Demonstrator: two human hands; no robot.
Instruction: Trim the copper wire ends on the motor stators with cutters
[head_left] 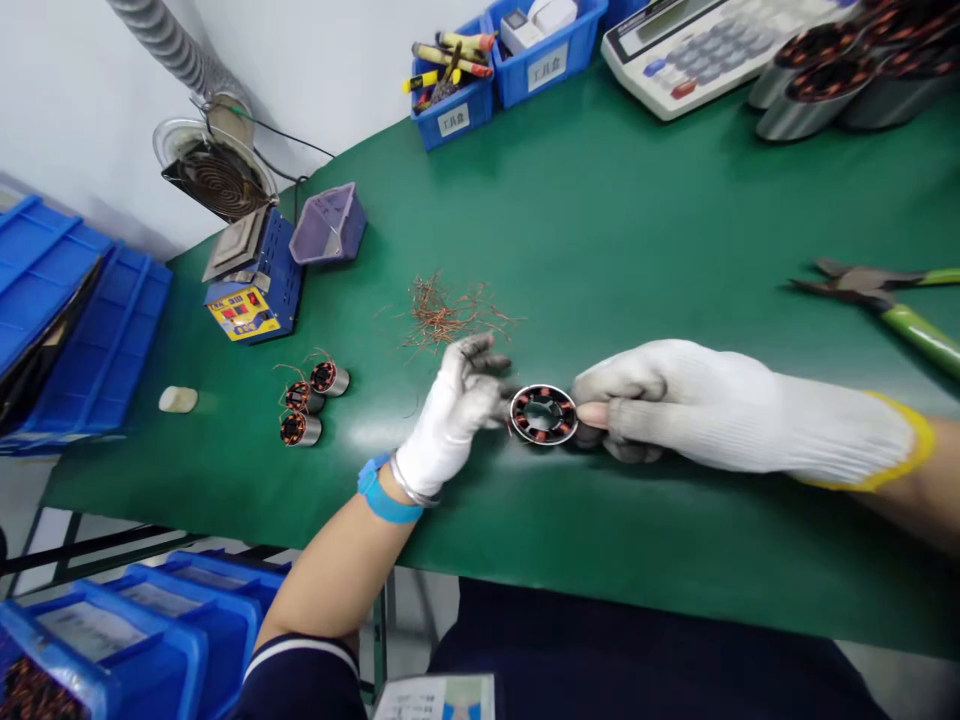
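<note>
My right hand, in a white glove with a yellow cuff, pinches the right side of a round metal stator with copper windings. The stator's open face points up toward the camera, above the green table. Close to its left edge is my left hand, gloved, its fingers partly bent and apart with nothing visible between them. A blue strap and a metal bangle circle the left wrist. Beyond the hands lies a loose heap of copper wire clippings.
Three small stators stand left on the green table. Farther back are a blue device, a purple tray, blue boxes and a calculator. Green-handled pliers and more stators are at the right.
</note>
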